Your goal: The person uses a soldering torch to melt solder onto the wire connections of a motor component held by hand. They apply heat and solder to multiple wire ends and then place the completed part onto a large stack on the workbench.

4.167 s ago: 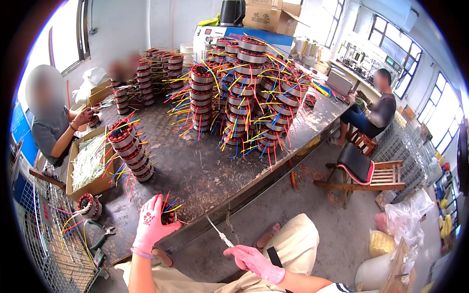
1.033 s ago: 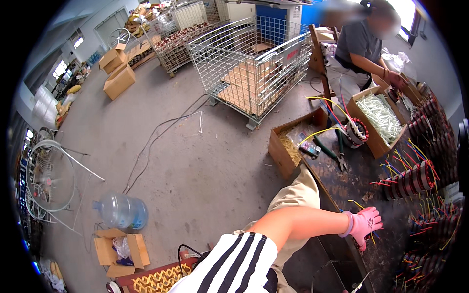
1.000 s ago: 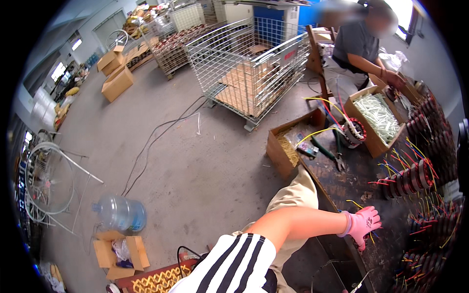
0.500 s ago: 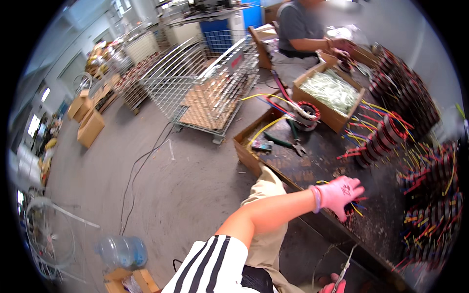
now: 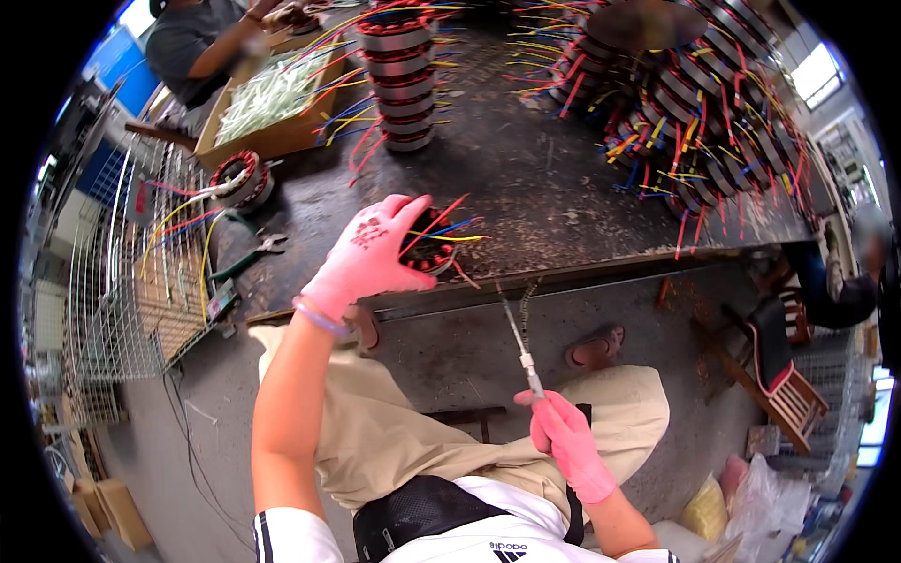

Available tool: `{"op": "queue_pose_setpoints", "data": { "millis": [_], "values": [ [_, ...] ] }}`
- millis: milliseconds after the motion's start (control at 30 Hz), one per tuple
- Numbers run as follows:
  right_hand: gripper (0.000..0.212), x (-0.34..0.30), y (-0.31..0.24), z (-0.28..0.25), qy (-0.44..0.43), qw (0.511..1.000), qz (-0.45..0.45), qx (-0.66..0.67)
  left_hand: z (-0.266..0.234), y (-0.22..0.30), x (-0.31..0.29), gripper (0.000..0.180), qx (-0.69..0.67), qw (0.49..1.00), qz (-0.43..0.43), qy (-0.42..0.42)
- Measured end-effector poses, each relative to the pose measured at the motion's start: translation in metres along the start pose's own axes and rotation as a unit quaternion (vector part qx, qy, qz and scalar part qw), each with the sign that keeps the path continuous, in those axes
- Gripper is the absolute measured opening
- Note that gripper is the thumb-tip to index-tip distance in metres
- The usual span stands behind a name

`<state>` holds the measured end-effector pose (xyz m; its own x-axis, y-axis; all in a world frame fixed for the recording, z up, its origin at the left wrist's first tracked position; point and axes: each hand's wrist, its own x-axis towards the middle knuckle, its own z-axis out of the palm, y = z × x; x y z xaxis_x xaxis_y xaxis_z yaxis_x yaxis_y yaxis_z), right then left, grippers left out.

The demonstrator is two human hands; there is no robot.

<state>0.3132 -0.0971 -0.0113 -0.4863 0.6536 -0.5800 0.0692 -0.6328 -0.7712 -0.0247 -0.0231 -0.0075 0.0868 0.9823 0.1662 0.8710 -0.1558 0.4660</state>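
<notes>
My left hand (image 5: 368,249), in a pink glove, is closed round the left side of a motor stator (image 5: 429,253) at the table's near edge. Its fingers lie over the top and the thumb below; red, blue and yellow leads stick out to the right. In front of my lap my right hand (image 5: 569,436), also pink-gloved, grips a slim rod-like tool (image 5: 526,361) by its grey end. The thin tip points up toward the table edge, apart from the stator. What kind of tool it is I cannot make out.
The dark worktable (image 5: 516,155) bears a stator stack (image 5: 404,75) and more piled stators (image 5: 713,141) at right. Pliers (image 5: 249,256) and a single stator (image 5: 242,178) lie left, by a box of pale tubes (image 5: 272,103). A co-worker (image 5: 202,42) sits far left. A wire cage (image 5: 113,300) stands left.
The view has swung to the right and down over the table. My left hand, spread over the stator before, now wraps its left side. My right hand and its tool have come fully into view.
</notes>
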Motion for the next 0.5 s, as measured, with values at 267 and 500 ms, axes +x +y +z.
{"op": "queue_pose_setpoints", "data": {
  "millis": [267,500],
  "values": [
    [0.036,0.0,0.008,0.008,-0.004,1.0,0.001,0.008,0.0,0.005,0.002,0.089,0.008,1.0,0.013,-0.014],
    [0.035,0.003,0.004,0.012,-0.022,1.0,0.008,0.013,-0.002,0.003,0.003,0.089,-0.001,1.0,0.022,-0.02]
  ]
}}
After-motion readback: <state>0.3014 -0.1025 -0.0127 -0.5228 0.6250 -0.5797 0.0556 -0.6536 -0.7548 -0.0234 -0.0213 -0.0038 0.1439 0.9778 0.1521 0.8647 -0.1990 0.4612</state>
